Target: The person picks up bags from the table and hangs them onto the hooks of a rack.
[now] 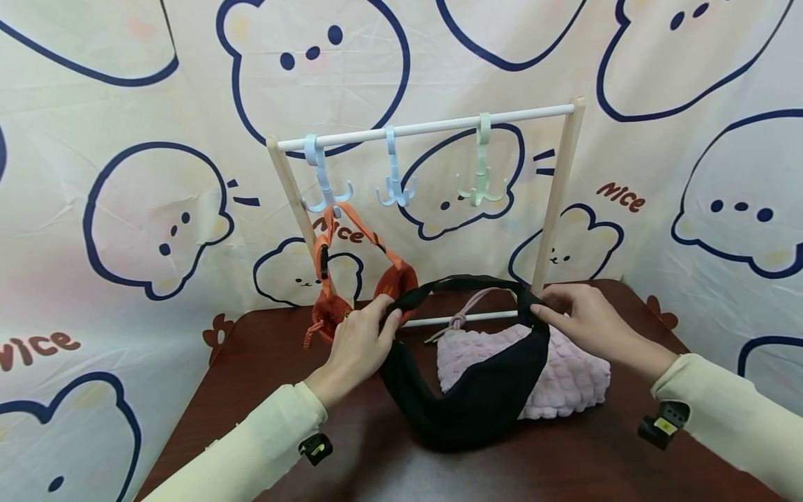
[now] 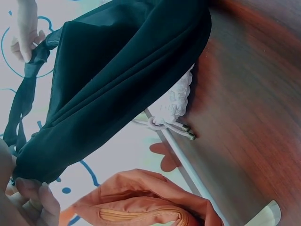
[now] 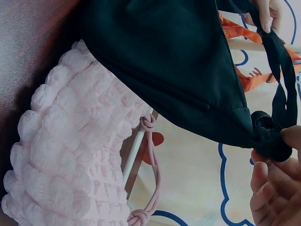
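Note:
A black fabric shoulder bag [image 1: 464, 411] hangs between both hands, above the table and in front of a pink puffy bag [image 1: 574, 376]. My left hand [image 1: 360, 341] pinches the left end of its strap, thumb on the near side. At the other end, my right hand [image 1: 586, 321] grips the knotted part of the strap [image 3: 273, 139] between thumb and fingers. The strap arches loosely between the hands, and a zipper runs along the bag's edge in the right wrist view. Behind my left hand hangs an orange bag [image 1: 396, 280], partly hidden by that hand.
A rack with a white top rail [image 1: 433, 127] and wooden posts stands at the back of the brown table [image 1: 251, 390]. Two blue hooks [image 1: 394, 183] and a green hook [image 1: 482, 178] hang from it. The orange bag's strap loops over the left blue hook [image 1: 323, 185].

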Motion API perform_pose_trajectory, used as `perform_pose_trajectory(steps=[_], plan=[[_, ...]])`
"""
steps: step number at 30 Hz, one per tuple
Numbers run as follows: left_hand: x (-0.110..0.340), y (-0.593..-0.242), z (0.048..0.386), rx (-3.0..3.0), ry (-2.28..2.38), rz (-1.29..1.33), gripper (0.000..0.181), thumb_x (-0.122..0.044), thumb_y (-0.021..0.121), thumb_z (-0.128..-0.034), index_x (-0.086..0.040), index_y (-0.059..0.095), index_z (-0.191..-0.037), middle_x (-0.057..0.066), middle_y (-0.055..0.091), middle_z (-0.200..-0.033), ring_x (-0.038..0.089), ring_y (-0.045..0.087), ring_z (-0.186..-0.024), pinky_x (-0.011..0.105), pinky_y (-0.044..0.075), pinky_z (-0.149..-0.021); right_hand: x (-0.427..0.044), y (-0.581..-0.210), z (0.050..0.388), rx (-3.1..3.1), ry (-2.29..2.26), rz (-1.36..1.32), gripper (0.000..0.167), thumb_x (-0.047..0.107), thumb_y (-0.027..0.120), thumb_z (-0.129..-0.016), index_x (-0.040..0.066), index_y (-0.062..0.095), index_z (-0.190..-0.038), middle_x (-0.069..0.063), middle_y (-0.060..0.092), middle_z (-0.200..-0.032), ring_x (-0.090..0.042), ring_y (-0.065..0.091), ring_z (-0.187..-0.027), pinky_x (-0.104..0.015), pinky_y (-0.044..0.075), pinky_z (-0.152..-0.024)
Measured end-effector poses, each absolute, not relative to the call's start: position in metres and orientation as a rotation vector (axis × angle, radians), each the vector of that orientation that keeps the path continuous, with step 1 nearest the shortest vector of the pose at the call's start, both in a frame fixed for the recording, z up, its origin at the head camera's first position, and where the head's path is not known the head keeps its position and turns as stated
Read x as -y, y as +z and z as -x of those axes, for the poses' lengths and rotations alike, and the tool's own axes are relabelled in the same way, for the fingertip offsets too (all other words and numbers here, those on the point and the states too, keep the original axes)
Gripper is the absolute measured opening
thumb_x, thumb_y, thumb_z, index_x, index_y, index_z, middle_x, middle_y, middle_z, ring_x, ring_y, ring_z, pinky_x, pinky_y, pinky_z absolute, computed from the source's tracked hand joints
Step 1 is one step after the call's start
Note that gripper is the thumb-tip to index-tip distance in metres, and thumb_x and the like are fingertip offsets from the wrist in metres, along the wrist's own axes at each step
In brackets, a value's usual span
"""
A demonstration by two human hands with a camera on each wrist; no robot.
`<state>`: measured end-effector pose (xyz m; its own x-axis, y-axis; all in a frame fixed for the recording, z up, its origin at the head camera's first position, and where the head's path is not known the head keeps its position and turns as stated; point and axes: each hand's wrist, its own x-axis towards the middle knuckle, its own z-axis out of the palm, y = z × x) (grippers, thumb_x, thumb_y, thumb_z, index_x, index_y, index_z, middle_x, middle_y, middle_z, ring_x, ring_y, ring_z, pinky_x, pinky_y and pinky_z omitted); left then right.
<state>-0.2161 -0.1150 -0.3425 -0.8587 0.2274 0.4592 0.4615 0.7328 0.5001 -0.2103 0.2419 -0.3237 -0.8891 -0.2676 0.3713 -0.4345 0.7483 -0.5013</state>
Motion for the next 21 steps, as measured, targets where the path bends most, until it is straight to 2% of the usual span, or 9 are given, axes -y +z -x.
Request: perform_pose_trajectory(steps=[14, 21], plan=[[0.1144, -0.3395, 0.2162, 2.553, -0.894, 0.547, 0.013, -0.027, 0.057, -0.1041, -0.018, 0.06, -0.095, -0.004, 0.045, -0.059, 0.011, 0.041, -0.045, 0.026, 0.029, -0.043, -0.2411, -0.3218, 0.2089, 2.676, 0.878, -0.524, 0.011, 0.021, 0.069, -0.097, 0.012, 0.075, -0.099, 0.0, 0.071, -0.082, -0.012, 0.052, -0.067, -0.026, 0.042, -0.06], [0.1134, -0.3354, 0.2176, 2.521, -0.891, 0.573, 0.017, -0.027, 0.056, -0.1045, -0.018, 0.058, -0.091, -0.005, 0.043, -0.056, 0.01, 0.038, -0.042, 0.025, 0.026, -0.042, -0.2409, -0.3173, 0.2065, 2.681, 0.884, -0.508, 0.014, 0.021, 0.068, -0.098, 0.009, 0.075, -0.102, -0.003, 0.073, -0.086, -0.011, 0.061, -0.071, -0.026, 0.048, -0.063]])
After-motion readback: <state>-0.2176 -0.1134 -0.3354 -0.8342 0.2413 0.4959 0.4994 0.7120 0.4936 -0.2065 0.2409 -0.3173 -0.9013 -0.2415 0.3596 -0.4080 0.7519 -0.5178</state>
